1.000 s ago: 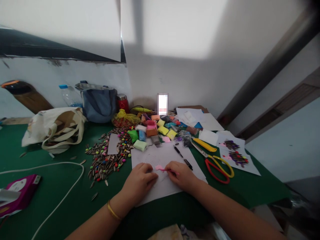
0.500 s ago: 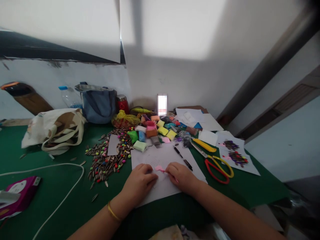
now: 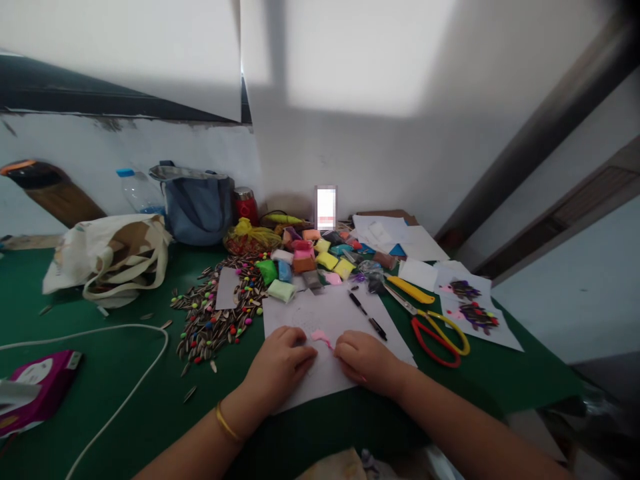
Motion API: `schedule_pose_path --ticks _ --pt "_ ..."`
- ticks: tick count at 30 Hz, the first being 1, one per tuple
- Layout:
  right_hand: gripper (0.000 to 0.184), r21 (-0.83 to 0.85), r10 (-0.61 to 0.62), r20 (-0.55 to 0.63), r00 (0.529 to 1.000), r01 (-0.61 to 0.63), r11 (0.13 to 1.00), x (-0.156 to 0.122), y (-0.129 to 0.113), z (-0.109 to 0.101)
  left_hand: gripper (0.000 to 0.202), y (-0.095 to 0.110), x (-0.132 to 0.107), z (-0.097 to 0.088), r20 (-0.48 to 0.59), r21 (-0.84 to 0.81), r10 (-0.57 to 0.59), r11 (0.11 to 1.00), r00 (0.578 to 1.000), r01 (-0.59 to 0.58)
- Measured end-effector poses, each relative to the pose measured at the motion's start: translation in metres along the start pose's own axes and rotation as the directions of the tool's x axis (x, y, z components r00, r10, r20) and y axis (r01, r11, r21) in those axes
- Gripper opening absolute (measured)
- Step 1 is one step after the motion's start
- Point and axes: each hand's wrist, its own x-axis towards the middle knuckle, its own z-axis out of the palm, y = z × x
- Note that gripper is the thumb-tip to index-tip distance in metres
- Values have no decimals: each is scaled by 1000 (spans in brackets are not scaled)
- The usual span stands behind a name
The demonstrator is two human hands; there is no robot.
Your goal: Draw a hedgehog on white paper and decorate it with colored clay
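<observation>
On a white paper sheet (image 3: 300,313) lies a thin, curved strip of pink modelling clay (image 3: 321,337). My right hand (image 3: 367,360) is closed at its right end, fingers pinched together; a little more pink shows under the palm. To the left of the strip, my left hand (image 3: 283,357) rests on the sheet with fingers lightly bent and holding nothing visible; its fingertips are apart from the clay. A black pen (image 3: 367,316) lies on the sheet beyond my right hand. Faint marks are drawn on the paper.
Behind the sheet sit several coloured clay packets (image 3: 305,263). Sunflower seeds and small coloured balls (image 3: 215,327) are heaped at left, near a white cable (image 3: 135,327). Scissors (image 3: 430,327), a yellow cutter (image 3: 411,289) and decorated paper (image 3: 505,337) lie at right. Bags (image 3: 197,207) stand behind.
My right hand has shifted slightly to the right, and the pink strip reaches farther toward it, looking longer and more bent. My left hand has stayed in place.
</observation>
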Motion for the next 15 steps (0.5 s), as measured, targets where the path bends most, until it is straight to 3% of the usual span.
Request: schedule_pose_path --ticks 3,5,7,11,15 --pt "23 -24 -29 25 999 30 999 -2 -3 -1 16 1 0 0 6 1 1 1000 1000 -1" --pt "23 32 9 -23 1000 -8 999 -3 -5 -1 15 2 0 -1 5 1 -4 1000 1000 4" --pt "22 119 123 -105 987 -111 987 -3 -7 -2 14 3 1 -2 0 4 -5 1000 1000 5" --pt "15 268 405 -164 900 -354 896 4 -12 -4 13 7 4 -3 4 10 -8 1000 1000 8" --pt "13 345 475 -151 867 -404 847 10 -14 -5 11 11 5 -3 7 6 1 1000 1000 -1"
